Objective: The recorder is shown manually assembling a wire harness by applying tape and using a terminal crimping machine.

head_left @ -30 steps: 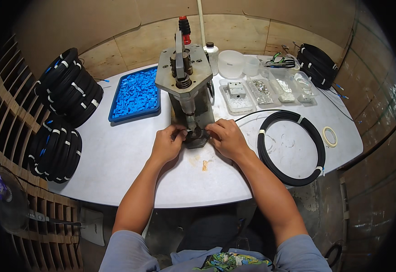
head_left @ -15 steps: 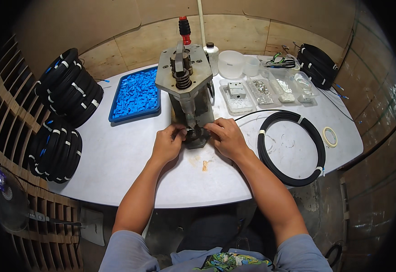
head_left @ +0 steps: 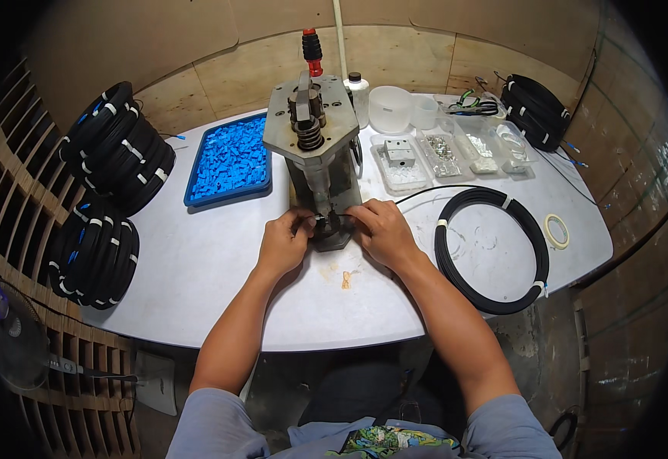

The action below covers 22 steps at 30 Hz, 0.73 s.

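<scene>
In the middle of the table stands a metal press (head_left: 276, 139) with a spring and an upright lever on its top plate. Both my hands meet at its low working point, one on each side. My left hand (head_left: 283, 239) is pinched closed at the left of the die; whatever its fingertips hold is too small and hidden to name. From the right, my right hand (head_left: 384, 231) closes its fingers on a thin black cable (head_left: 430, 190), which runs behind the hand from a coil (head_left: 443, 249) lying flat on the table.
A blue tray (head_left: 188, 200) full of small blue pieces lies left of the press. Stacked black cable coils (head_left: 131, 164) line the left edge. Clear plastic boxes (head_left: 443, 157), a white bottle (head_left: 358, 103) and a tape roll (head_left: 556, 231) are on the right. A fan (head_left: 20, 344) stands low left.
Both hands stay in nearly the same place at the press. No object on the table has visibly moved.
</scene>
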Tool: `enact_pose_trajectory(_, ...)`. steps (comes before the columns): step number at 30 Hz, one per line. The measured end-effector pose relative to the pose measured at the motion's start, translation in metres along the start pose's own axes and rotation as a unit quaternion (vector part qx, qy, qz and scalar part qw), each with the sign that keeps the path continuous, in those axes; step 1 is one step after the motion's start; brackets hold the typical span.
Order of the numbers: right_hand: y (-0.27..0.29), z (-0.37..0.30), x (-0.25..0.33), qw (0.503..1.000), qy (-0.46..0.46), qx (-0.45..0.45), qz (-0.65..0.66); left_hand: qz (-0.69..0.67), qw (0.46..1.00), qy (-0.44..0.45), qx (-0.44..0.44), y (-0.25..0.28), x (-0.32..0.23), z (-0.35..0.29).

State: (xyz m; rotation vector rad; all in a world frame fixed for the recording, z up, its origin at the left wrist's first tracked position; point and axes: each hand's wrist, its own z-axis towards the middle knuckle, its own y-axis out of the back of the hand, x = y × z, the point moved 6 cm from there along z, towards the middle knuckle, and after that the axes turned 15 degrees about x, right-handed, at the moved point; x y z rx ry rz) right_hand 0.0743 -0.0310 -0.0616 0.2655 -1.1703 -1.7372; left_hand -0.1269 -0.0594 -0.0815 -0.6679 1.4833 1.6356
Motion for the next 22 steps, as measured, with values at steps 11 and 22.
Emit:
enact_pose_trajectory(11,0.0024,-0.0013,0.0002,1.000,0.015,-0.004,0.004,-0.002,1.000,0.009,0.004,0.0003,0.0009,0.0007)
enact_pose_trajectory(22,-0.0001,-0.0036,-0.0017,1.000,0.003,0.022,-0.020,-0.002,1.000,0.015,0.001,0.0009,-0.0019,-0.0005)
